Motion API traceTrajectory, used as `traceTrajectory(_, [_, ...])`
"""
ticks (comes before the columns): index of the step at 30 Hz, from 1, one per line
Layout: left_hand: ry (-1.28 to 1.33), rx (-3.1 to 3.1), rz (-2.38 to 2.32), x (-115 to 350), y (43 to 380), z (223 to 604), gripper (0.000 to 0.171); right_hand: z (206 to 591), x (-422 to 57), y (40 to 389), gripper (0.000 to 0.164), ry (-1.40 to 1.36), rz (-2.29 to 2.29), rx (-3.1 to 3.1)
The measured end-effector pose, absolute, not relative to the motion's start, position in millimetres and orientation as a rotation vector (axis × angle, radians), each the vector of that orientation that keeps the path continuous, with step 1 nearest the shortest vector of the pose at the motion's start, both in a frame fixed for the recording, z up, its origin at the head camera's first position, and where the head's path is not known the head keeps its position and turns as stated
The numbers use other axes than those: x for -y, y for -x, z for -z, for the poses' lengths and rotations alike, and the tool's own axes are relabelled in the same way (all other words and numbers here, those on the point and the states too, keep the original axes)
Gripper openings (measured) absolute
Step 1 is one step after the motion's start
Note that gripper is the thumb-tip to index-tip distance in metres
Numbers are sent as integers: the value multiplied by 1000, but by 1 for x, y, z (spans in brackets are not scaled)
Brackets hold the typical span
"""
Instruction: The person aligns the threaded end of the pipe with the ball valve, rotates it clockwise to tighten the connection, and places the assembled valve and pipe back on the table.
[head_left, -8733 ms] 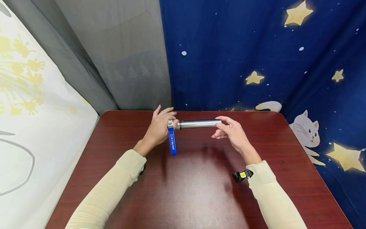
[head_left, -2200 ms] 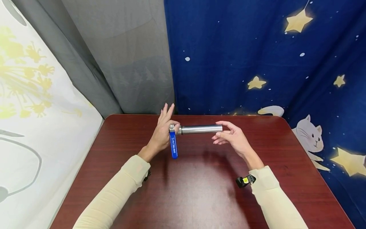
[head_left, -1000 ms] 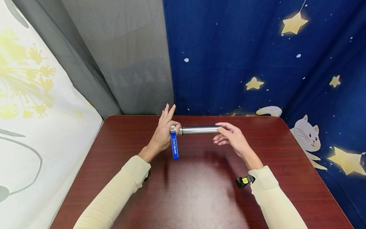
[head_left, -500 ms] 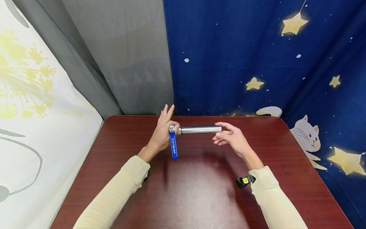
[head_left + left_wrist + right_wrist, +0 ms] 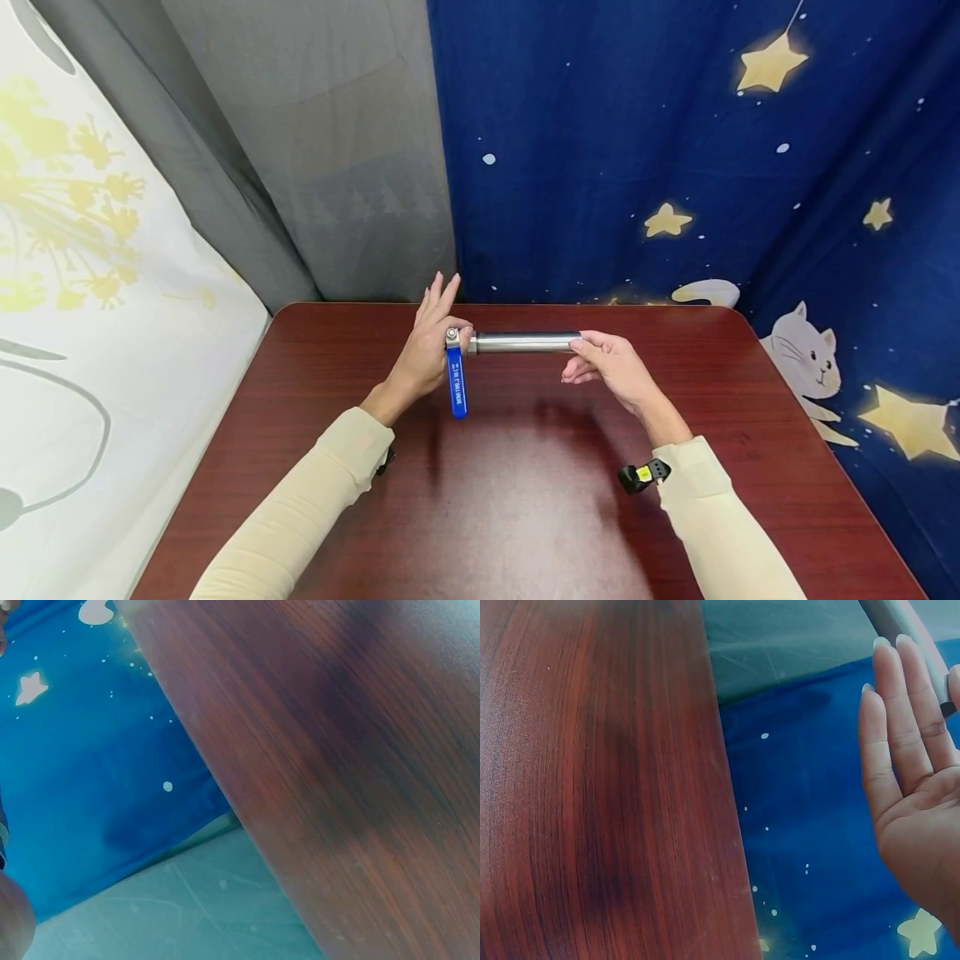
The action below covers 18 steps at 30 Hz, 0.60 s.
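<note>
A steel ball valve [image 5: 452,337] with a blue lever handle [image 5: 457,383] hangs in the air over the table, lever pointing toward me. A smooth steel pipe [image 5: 525,342] extends rightward from it, its left end at the valve's hex end. My left hand [image 5: 422,354] pinches the valve body between thumb and forefinger, the other fingers stretched up. At the pipe's free end, my right hand [image 5: 617,367] pinches with thumb and forefinger. In the right wrist view, the remaining fingers [image 5: 904,742] of that hand lie extended beside the pipe [image 5: 909,634]. Only slivers of hand show in the left wrist view.
The reddish-brown wooden table [image 5: 510,500] lies under both hands. Behind it hang a grey curtain [image 5: 337,167] and a blue star-patterned curtain [image 5: 562,167]; a white patterned cloth [image 5: 112,333] hangs at the left. A black wrist camera [image 5: 643,475] sits on the right wrist.
Over the last half second my right thumb has moved up over the pipe's end and the forefinger has come down behind it. The lever shifts very slightly. Earlier, my left fingers were lower.
</note>
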<state>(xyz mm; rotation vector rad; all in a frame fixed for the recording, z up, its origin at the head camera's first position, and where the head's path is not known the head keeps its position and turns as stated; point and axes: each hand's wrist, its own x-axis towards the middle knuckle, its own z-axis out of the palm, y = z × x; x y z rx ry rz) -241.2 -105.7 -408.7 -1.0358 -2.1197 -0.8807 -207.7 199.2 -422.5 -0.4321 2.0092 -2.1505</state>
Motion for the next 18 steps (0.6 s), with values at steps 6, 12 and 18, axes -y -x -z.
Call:
traceTrajectory(6, [1032, 2119, 890, 105, 241, 410, 27, 420, -199, 208, 28, 458, 2151, -2027])
traceTrajectory(12, [1036, 2086, 907, 104, 244, 411, 29, 419, -200, 208, 40, 504, 2152, -2037])
traceTrajectory(18, [1025, 2113, 897, 104, 245, 411, 27, 421, -201, 208, 47, 581, 2168, -1984])
